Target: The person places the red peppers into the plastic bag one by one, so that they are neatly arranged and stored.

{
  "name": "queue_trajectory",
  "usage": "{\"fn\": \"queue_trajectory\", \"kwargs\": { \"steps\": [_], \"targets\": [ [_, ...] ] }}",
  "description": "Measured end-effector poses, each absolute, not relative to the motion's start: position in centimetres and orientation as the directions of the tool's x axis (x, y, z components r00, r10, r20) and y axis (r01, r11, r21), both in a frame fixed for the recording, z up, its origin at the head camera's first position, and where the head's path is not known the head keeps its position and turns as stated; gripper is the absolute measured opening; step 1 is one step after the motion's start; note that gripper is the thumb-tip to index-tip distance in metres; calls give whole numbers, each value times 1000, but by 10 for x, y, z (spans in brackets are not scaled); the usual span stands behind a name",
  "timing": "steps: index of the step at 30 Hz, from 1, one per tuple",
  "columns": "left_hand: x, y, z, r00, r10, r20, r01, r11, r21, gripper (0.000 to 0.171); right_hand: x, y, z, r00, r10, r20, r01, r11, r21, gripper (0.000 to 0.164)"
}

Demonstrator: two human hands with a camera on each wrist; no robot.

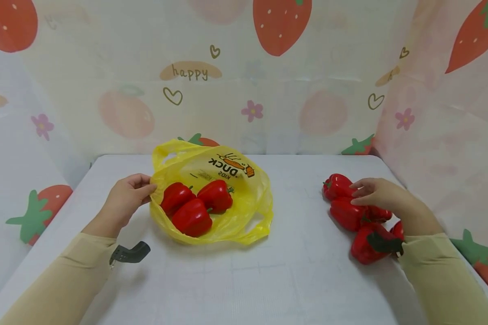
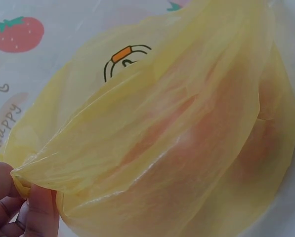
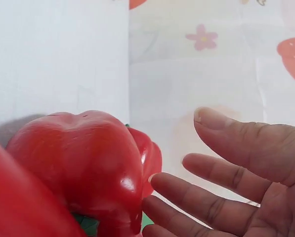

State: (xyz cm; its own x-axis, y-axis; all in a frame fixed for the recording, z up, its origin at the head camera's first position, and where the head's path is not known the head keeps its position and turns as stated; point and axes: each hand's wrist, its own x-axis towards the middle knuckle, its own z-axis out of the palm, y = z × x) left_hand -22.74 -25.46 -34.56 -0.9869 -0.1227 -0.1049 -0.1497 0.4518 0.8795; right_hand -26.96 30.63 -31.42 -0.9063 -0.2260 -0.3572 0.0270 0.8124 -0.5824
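A yellow plastic bag [image 1: 244,189] lies with its mouth spread on the table, and several red bell peppers [image 1: 192,217] sit inside it. My left hand [image 1: 124,198] pinches the bag's left rim between thumb and fingers; in the left wrist view the bag film [image 2: 137,163] bunches at the fingertips, with red showing through. On the right is a group of red bell peppers [image 1: 347,213]. Above them hovers my right hand [image 1: 378,194], its thumb apart from the fingers and nothing held. The right wrist view shows those spread fingers [image 3: 206,202] beside a bell pepper [image 3: 83,163].
A white table [image 1: 244,289] bears everything. Printed cloth walls [image 1: 268,81] with strawberries and hearts rise at the back and both sides. The right-hand peppers lie close to the table's right edge. Each wrist carries a dark strap piece [image 1: 132,253].
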Motion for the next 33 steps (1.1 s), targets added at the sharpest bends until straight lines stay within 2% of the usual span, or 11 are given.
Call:
{"fn": "queue_trajectory", "kwargs": {
  "steps": [12, 28, 33],
  "targets": [
    [-226, -253, -345, -984, -131, -121, -168, 454, 875, 36, -270, 307, -320, -907, -220, -359, 30, 817, -576, 65],
    [-226, -254, -349, -984, -129, -121, -167, 455, 875, 35, -272, 302, -332, -909, -257, -328, 13, 770, -638, 60],
    [-226, -254, -350, -986, -119, -115, -157, 450, 879, 37, -274, 298, -337, -905, -333, -265, -75, 737, -672, 53]
  ]
}}
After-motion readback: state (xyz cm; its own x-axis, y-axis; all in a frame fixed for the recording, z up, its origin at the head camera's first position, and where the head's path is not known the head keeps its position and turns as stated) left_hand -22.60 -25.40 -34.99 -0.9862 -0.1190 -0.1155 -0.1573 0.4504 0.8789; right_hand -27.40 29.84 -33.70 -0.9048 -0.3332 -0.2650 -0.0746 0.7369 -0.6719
